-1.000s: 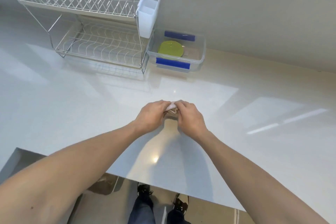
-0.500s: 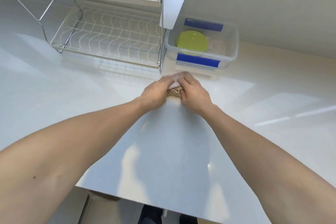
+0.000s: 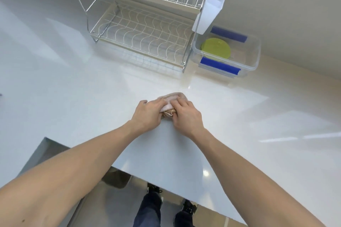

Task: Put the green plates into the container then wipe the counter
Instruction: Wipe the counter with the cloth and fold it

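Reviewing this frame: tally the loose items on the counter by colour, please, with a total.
Green: 1, plate stack (number of plates unclear)
Clear with blue clips: 1, container
White: 2, dish rack, cutlery holder
Beige-pink: 1, cloth under left hand and right hand
Total: 5

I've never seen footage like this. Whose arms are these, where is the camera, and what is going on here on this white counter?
No machine here: a person wears a camera on the head, looking down at their own bare arms. The left hand and right hand together press a crumpled pale beige cloth onto the glossy white counter, as if wiping. Behind stands an empty two-tier white wire dish rack with a white plastic cutlery holder hung on its side. Right of it sits a clear plastic container with blue clips, holding a round green plate; I cannot tell whether more are stacked.
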